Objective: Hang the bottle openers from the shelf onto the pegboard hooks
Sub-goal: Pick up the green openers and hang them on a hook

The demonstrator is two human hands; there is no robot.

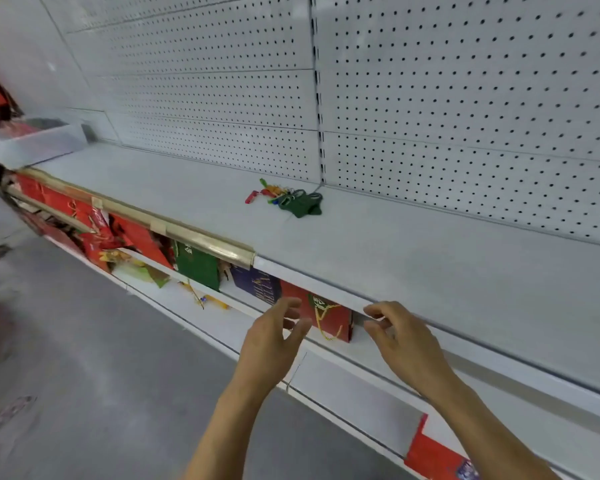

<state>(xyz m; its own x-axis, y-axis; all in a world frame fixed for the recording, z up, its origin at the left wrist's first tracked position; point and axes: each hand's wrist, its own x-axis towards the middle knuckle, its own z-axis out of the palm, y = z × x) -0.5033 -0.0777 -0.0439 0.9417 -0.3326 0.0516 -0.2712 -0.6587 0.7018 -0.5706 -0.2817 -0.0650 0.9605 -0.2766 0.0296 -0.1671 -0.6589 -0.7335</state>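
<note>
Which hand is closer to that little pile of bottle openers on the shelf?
Right, narrowly. The right hand is at the shelf's front edge, below the bottle openers; the left hand hangs lower, off the shelf.

Your bottle openers [284, 199] sit in one small heap on the shelf [413, 258], against the foot of the pegboard [465, 98].

You are looking at a tangled pile: dark green pieces on the right, red, orange and a bit of blue on the left, with metal rings showing among them. It lies well back on the pale grey shelf, just beside the seam where two white pegboard panels meet. The pile is too blurred to count.
</note>
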